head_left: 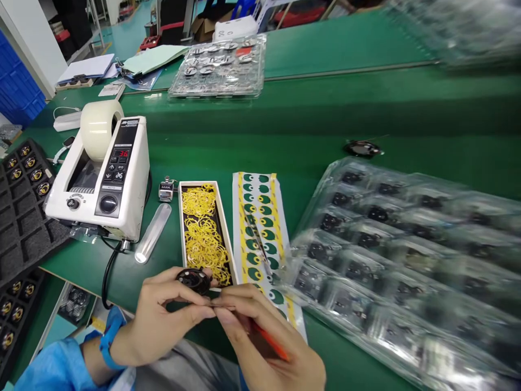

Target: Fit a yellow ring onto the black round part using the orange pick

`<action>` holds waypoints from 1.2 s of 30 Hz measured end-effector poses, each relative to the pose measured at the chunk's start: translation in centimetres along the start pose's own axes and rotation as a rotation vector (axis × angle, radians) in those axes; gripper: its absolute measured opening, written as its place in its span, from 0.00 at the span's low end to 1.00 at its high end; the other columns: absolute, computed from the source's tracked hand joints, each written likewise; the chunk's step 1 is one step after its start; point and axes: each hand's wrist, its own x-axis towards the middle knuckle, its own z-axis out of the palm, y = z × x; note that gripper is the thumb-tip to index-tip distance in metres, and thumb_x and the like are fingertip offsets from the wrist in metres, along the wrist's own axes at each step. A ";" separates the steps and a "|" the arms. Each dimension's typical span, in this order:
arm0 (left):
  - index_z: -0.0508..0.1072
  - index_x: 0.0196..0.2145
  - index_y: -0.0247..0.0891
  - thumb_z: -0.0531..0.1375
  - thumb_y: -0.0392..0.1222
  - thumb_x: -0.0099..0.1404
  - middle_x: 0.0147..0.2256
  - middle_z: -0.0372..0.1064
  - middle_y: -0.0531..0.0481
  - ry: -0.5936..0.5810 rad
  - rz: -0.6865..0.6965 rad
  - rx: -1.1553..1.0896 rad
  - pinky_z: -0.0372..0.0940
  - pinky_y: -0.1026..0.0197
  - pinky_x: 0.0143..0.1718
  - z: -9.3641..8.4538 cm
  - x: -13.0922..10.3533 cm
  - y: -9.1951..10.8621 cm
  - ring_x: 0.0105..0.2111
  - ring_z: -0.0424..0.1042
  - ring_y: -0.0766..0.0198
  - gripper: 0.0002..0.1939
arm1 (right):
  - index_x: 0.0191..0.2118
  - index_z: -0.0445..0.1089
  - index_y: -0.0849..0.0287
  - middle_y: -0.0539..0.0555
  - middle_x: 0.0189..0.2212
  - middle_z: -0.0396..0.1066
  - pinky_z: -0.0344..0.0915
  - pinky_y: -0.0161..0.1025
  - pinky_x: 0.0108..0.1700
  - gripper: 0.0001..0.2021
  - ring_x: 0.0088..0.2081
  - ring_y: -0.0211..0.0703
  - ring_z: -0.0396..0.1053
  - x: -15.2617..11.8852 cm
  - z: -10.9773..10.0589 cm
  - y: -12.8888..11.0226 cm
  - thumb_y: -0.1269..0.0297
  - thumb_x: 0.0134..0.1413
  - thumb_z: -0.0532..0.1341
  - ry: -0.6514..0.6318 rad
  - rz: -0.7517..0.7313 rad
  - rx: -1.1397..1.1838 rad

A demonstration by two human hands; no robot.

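Note:
My left hand [169, 315], wearing a blue wrist strap [109, 338], is closed on a small black round part [194, 281] with light spots on it. Its thumb and forefinger meet the fingertips of my right hand [268, 331] around something thin that is too small to name. A slim red-orange tool [271, 341] lies within my right hand's curled fingers, its tip hidden. Just beyond both hands, an open white box [182, 233] holds many yellow rings [199, 233]. Beside it lies a sheet of green and yellow stickers [260, 228], with tweezers [258, 239] resting on top.
A white tape dispenser [122, 179] stands left, near a tally counter [166, 190] and a clear tube [152, 233]. Clear blister trays [366, 260] with black parts fill the right. One round part [362, 147] lies behind them. Black foam trays [24, 212] sit far left.

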 end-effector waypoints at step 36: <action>0.65 0.65 0.36 0.56 0.36 0.70 0.45 0.78 0.43 -0.247 -0.241 -0.085 0.74 0.57 0.52 -0.9 -1.1 0.8 0.44 0.79 0.59 0.26 | 0.30 0.74 0.54 0.51 0.32 0.70 0.66 0.32 0.27 0.07 0.32 0.37 0.69 1.0 0.9 -0.6 0.70 0.58 0.64 0.114 0.151 -0.088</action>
